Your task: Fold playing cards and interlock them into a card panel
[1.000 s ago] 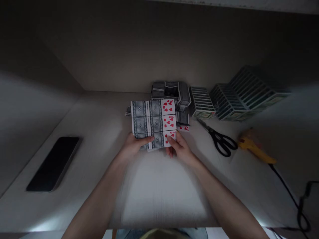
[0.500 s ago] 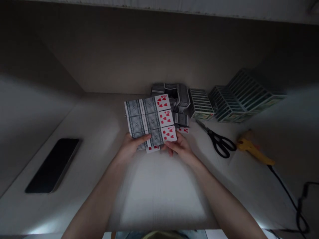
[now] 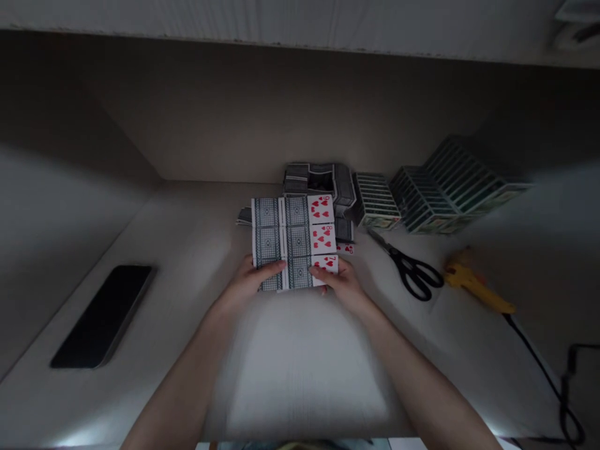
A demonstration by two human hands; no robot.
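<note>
A flat panel of playing cards (image 3: 298, 239), laid edge to edge in rows, is held between my two hands over the table. Most of it shows patterned card backs; the right column shows heart faces, with 9, 8 and 7 in the corners. My left hand (image 3: 248, 277) grips the lower left edge, thumb on top. At the lower right corner my right hand (image 3: 340, 279) pinches the panel, its thumb on the 7 card. The fingers under the panel are mostly hidden. Behind it stands a box-like structure of cards (image 3: 344, 181), partly covered.
Black-handled scissors (image 3: 415, 275) and a yellow glue gun (image 3: 478, 289) with a cord lie to the right. Slatted card structures (image 3: 450, 194) stand at the back right. A black phone (image 3: 103, 315) lies on the left. Loose cards (image 3: 244, 217) sit behind the panel.
The card panel has turned from tilted to nearly straight and shifted slightly right and nearer. The face card peeking out below its lower edge is no longer visible. Both hands keep their hold.
</note>
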